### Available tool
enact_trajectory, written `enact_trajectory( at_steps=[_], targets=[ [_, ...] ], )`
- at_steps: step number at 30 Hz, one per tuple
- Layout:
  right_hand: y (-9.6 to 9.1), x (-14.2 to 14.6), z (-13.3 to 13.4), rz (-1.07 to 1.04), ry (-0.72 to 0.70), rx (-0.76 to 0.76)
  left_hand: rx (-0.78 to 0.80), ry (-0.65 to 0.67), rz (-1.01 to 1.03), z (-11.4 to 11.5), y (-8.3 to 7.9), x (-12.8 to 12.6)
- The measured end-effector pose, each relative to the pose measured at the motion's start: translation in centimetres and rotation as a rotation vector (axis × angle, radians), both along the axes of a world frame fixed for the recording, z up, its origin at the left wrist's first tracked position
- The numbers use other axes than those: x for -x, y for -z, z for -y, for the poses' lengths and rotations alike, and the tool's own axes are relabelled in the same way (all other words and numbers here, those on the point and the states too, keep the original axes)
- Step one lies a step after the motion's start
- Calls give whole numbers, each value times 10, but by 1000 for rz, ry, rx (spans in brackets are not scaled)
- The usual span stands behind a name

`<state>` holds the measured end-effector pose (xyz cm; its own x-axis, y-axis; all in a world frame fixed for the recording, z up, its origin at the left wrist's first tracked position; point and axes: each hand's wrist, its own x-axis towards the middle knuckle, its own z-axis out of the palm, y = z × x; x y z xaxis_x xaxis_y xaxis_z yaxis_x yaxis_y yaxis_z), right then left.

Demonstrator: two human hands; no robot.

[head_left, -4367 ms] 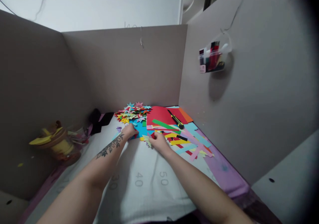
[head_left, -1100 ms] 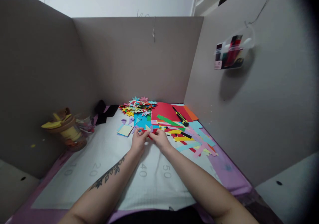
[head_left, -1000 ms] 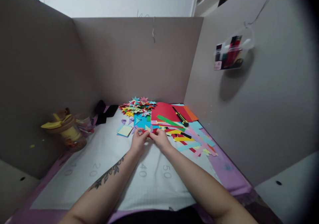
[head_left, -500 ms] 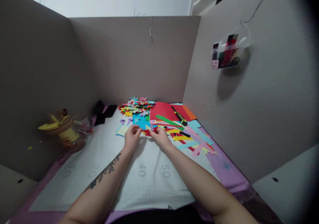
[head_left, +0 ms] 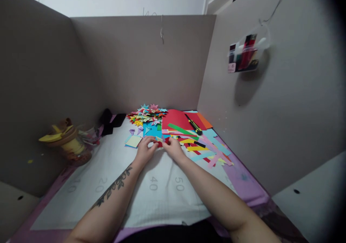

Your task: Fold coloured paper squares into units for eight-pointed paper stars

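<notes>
A small folded paper piece [head_left: 161, 142], red with some pale cream, is held between my two hands. My left hand [head_left: 146, 150] pinches its left side, and my right hand [head_left: 174, 149] pinches the right side. Fingers hide much of its shape. Beyond them lies a blue sheet [head_left: 151, 127], with small lilac folded pieces [head_left: 140, 130] to its left. Close to my left hand is a stack of square papers [head_left: 133, 141], pale yellow on top. Many-coloured paper stars [head_left: 147, 115] form a heap at the back.
On the right lie a red sheet [head_left: 173, 120], a yellow-black utility knife [head_left: 193, 125] and loose paper strips [head_left: 200, 148]. Far left stands a pot-like container [head_left: 72, 145]; black objects [head_left: 118, 120] sit behind. A clear container [head_left: 244, 55] hangs on the right grey partition [head_left: 283, 102].
My left hand has moved right, closer to my right hand, and now pinches the folded paper piece. The view has shifted slightly.
</notes>
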<state>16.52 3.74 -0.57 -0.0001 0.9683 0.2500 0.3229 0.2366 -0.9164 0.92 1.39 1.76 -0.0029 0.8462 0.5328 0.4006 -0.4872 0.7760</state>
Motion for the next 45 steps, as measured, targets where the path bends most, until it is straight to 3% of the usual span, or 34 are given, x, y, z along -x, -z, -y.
enact_trajectory(
  at_steps=[19, 30, 45],
  targets=[
    [-1, 0, 1, 7, -30, 9, -25, 53, -128, -3, 5, 4],
    [-1, 3, 3, -6, -59, 30, 54, -37, -10, -5, 6, 2],
    [0, 2, 2, -21, -51, 24, 222, 15, 83, -2, 5, -4]
  ],
)
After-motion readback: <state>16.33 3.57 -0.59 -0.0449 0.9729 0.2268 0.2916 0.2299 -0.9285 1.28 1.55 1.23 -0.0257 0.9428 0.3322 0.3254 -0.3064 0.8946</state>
